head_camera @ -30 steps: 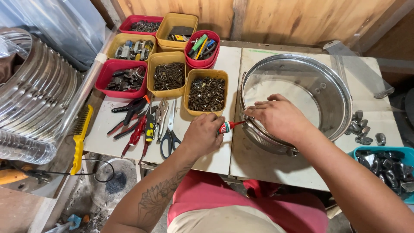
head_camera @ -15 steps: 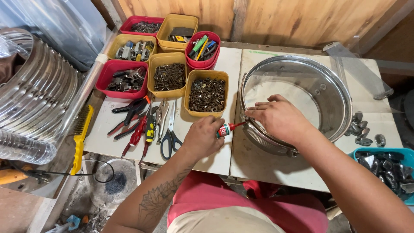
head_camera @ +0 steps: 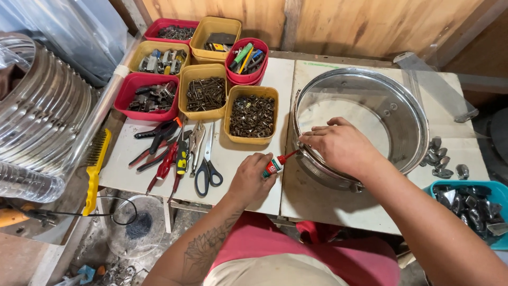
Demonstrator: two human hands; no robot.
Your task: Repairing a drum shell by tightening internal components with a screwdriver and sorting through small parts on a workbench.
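Note:
My left hand (head_camera: 250,180) grips a small white bottle with a red nozzle (head_camera: 276,164), tip pointed at the near-left rim of a shiny metal drum shell (head_camera: 407,106) lying flat on the white table (head_camera: 317,204). My right hand (head_camera: 341,145) rests on that rim just beside the nozzle tip, fingers pinched at a spot on the edge. I cannot tell whether something small is held between those fingers.
Red and yellow bins of screws and parts (head_camera: 251,114) stand at the back left. Pliers, screwdrivers and scissors (head_camera: 206,167) lie left of my left hand. A yellow wire brush (head_camera: 95,169) sits at the table's left edge. Metal lugs (head_camera: 439,159) and a blue tray (head_camera: 471,201) are on the right.

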